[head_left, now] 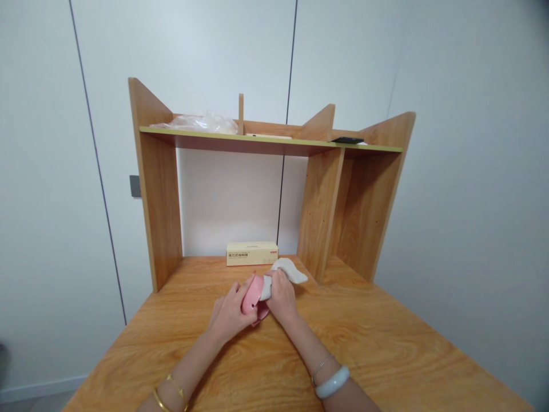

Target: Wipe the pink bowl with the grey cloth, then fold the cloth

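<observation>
Just above the wooden desk (pixel 364 343), my left hand (pixel 232 311) is closed around a pink rounded object (pixel 253 293). It has a small dark hole in its side, and its exact kind does not show. My right hand (pixel 282 294) grips a pale grey-white cloth (pixel 290 270). One end of the cloth sticks out past my right fingers to the right, while another fold touches the pink object. Parts of the pink object are hidden behind my fingers and the cloth.
A cream cardboard box (pixel 252 254) with printing stands at the desk's back. Over it runs a wooden shelf unit (pixel 317 212), with upright panels at both sides. On its upper shelf lie a clear plastic bag (pixel 201 122) and a flat black item (pixel 347 139).
</observation>
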Tool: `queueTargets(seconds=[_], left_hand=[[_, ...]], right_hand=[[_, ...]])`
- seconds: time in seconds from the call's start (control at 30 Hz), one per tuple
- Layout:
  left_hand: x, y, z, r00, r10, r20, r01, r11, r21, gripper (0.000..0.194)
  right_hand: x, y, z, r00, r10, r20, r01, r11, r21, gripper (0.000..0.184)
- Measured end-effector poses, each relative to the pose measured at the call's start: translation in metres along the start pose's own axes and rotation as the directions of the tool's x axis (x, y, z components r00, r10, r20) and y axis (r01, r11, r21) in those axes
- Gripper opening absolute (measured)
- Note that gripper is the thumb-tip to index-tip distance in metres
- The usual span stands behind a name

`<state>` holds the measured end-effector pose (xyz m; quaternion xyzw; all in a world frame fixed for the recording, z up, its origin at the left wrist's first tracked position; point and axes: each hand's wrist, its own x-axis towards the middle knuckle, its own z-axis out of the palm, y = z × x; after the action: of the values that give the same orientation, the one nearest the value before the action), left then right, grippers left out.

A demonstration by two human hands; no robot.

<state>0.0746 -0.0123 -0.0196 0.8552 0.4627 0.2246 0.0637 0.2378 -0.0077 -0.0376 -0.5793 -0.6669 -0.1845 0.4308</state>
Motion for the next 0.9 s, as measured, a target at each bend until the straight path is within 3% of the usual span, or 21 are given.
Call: queueTargets(seconds=[0.07, 0.17, 0.27, 0.37, 0.43, 0.5, 0.63, 0.73, 0.8, 0.9], left_hand=[[-0.001, 0.003, 0.000, 1.000, -0.003, -0.010, 0.003, 1.000, 0.006, 0.071], [-0.001, 0.004, 0.002, 0.997, -0.008, -0.070, 0.005, 0.999, -0.041, 0.067], [0.000, 0.000, 0.007, 0.989, -0.028, -0.145, 0.006, 0.989, -0.151, 0.070], [0.001, -0.008, 0.014, 0.986, -0.056, -0.154, 0.021, 0.976, -0.219, 0.077], [0.001, -0.012, 0.019, 0.992, -0.039, -0.120, 0.008, 0.968, -0.250, 0.079], [0.001, -0.014, 0.023, 0.995, -0.002, -0.098, -0.027, 0.957, -0.288, 0.079], [0.002, -0.016, 0.028, 0.989, 0.019, -0.145, -0.071, 0.929, -0.362, 0.074], [0.003, -0.015, 0.024, 0.985, -0.002, -0.175, -0.065, 0.925, -0.374, 0.070], [0.003, -0.012, 0.018, 0.990, -0.027, -0.139, -0.017, 0.952, -0.305, 0.070], [0.001, -0.005, 0.005, 0.999, -0.017, -0.043, 0.011, 0.991, -0.133, 0.072]], right_hand=[[0.001, -0.002, -0.003, 0.999, 0.034, 0.035, -0.034, 0.999, 0.004, 0.015], [0.001, -0.001, -0.004, 0.975, 0.192, 0.115, -0.194, 0.981, 0.004, 0.011], [0.000, 0.006, -0.003, 0.916, 0.356, 0.182, -0.350, 0.934, -0.065, 0.017], [-0.001, 0.017, 0.003, 0.834, 0.508, 0.214, -0.505, 0.860, -0.073, 0.028], [-0.002, 0.023, 0.010, 0.792, 0.563, 0.238, -0.579, 0.816, -0.003, 0.029], [-0.002, 0.027, 0.017, 0.778, 0.570, 0.263, -0.603, 0.796, 0.059, 0.025], [-0.004, 0.027, 0.024, 0.789, 0.545, 0.283, -0.588, 0.804, 0.088, 0.021], [-0.004, 0.020, 0.017, 0.805, 0.526, 0.274, -0.561, 0.825, 0.065, 0.023], [-0.002, 0.012, 0.008, 0.859, 0.457, 0.233, -0.471, 0.882, 0.008, 0.023], [0.002, 0.000, -0.005, 0.966, 0.211, 0.150, -0.196, 0.975, -0.108, 0.015]])
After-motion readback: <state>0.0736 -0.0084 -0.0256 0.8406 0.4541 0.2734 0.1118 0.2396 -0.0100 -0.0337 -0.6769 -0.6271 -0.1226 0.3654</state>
